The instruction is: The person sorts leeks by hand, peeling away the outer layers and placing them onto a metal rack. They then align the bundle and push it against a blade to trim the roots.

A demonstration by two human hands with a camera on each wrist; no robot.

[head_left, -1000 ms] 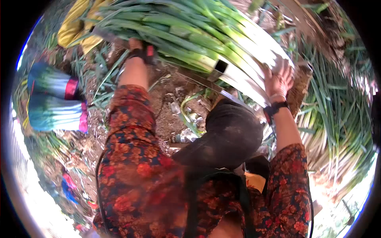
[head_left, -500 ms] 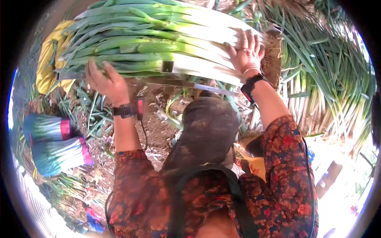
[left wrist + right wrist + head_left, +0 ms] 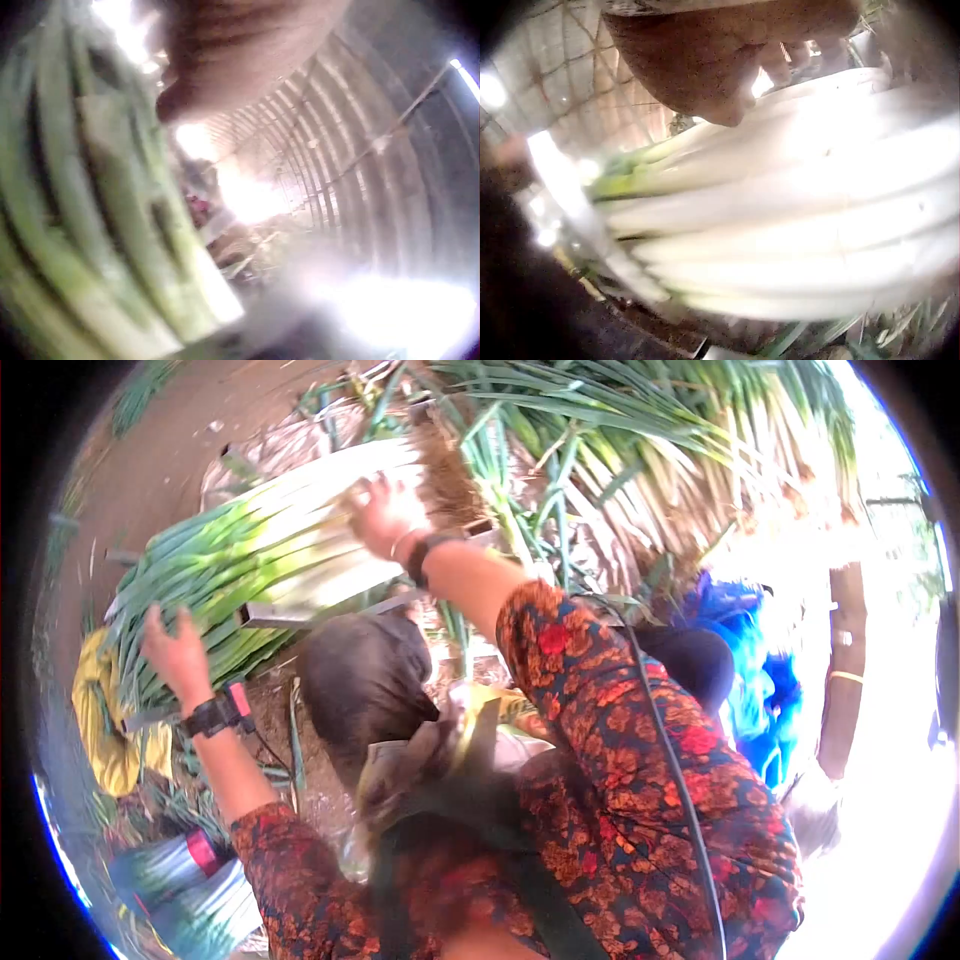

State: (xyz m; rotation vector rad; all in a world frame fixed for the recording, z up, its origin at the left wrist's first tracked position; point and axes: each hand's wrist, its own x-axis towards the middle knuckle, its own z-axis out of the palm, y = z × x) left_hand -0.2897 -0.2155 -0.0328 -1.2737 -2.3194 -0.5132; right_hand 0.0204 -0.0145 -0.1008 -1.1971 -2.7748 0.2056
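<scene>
A thick bundle of long green onions lies across a metal rack, green leaves to the left and white stalks to the right. My left hand is at the leafy end, fingers spread and overlapping the leaves. In the left wrist view, the green stems run close below that hand. My right hand rests on the white stalks near the roots, its fingers blurred. The right wrist view shows the white stalks side by side under the right hand.
A large heap of loose green onions lies at the back right. Taped bundles are on the ground at lower left, below a yellow cloth. Blue plastic and a wooden post stand at right. My knee is beside the rack.
The head view has turned right, so the bundle appears lower and further left. My left hand went from the leaves' near edge to raised, and now overlaps the leaves. The right hand stays on the stalks.
</scene>
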